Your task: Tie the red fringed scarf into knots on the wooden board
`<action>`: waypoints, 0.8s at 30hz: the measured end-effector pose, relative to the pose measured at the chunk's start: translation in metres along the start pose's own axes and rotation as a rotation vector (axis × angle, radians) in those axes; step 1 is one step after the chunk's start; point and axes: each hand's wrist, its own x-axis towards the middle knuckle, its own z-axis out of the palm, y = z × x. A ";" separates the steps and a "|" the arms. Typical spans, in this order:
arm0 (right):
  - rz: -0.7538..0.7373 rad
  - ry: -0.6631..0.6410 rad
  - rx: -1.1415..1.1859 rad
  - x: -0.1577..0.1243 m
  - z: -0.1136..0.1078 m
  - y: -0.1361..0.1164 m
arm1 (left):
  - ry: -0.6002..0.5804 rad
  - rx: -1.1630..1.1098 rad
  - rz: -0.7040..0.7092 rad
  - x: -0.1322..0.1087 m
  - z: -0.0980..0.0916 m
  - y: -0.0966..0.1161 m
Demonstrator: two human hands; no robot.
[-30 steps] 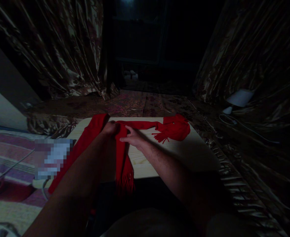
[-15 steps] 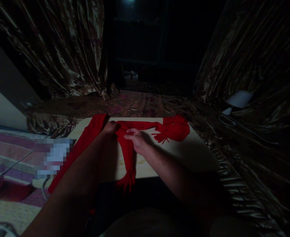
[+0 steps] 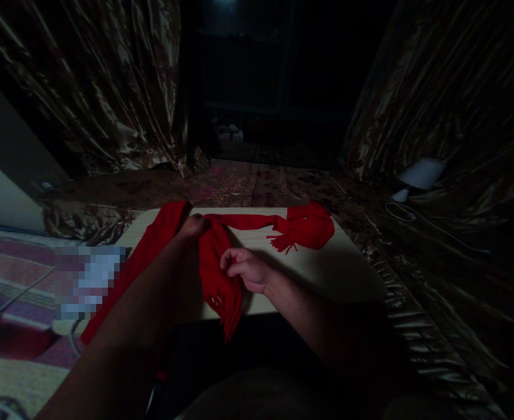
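A long red scarf with fringed ends lies across a small pale wooden table. One end is bunched at the far right of the table; another length drapes off the left side. My left hand is closed on the scarf near the table's far edge. My right hand is curled around a fringed length of the scarf near the front edge, and the fringe hangs just past that edge.
The room is very dark. Shiny patterned curtains hang left and right. A white lamp with a cable lies on the floor at right. A striped rug and a blurred patch sit at left.
My right hand has slid toward me along the scarf and curled around it, drawing the fringed end up so less of it hangs over the front edge. My left hand has stayed put.
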 end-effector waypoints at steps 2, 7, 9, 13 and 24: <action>-0.004 -0.065 -0.033 -0.005 -0.004 -0.005 | 0.007 0.012 -0.001 0.000 0.000 0.000; 0.255 -0.275 -0.218 -0.016 -0.018 -0.015 | 0.001 0.020 0.005 0.000 0.001 0.000; 0.255 -0.277 -0.242 -0.019 -0.021 -0.016 | -0.001 0.011 0.005 -0.001 0.001 0.000; 0.127 -0.232 -0.224 -0.021 -0.024 -0.019 | 0.004 -0.024 0.007 -0.004 0.003 0.001; 0.300 -0.053 -1.021 -0.013 -0.071 -0.048 | -0.055 -0.052 0.105 0.003 0.007 -0.011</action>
